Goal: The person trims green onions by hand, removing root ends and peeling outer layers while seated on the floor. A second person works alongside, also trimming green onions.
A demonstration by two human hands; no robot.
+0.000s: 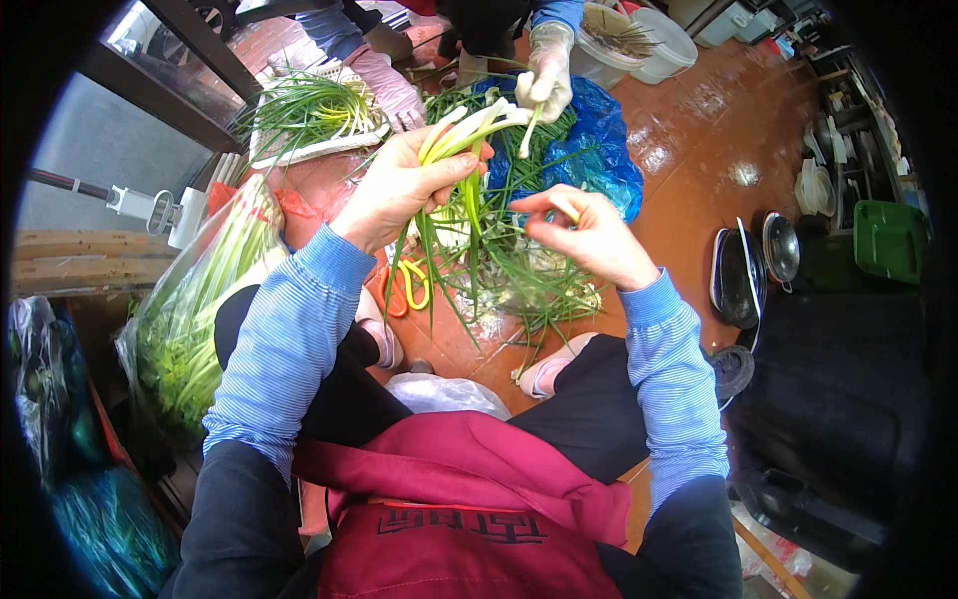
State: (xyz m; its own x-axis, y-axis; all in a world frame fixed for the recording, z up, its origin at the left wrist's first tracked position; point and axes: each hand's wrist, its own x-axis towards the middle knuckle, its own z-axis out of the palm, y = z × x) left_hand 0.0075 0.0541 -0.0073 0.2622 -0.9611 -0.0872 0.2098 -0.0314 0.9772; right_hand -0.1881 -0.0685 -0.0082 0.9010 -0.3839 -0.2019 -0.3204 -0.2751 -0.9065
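Observation:
My left hand [419, 176] is closed around a small bunch of scallions [479, 127], white ends pointing up and right, green leaves hanging down. To the right of it, my right hand [591, 228] is raised with thumb and index finger apart. A pale patch shows among its fingers; whether that is a finger or a bit of scallion, I cannot tell. Below both hands lies a loose heap of scallion leaves and trimmings [524, 277] on the tiled floor. Scissors with orange and yellow handles [414, 284] rest at the heap's left, near my left foot.
Opposite me, a person's gloved hand [550, 78] holds a scallion; their other glove [389, 90] is by a white basket of scallions [322, 146]. More scallions lie on blue plastic [610, 142]. Bagged celery [217, 307] leans at left. Pans [737, 277] and a green bin [889, 239] stand right.

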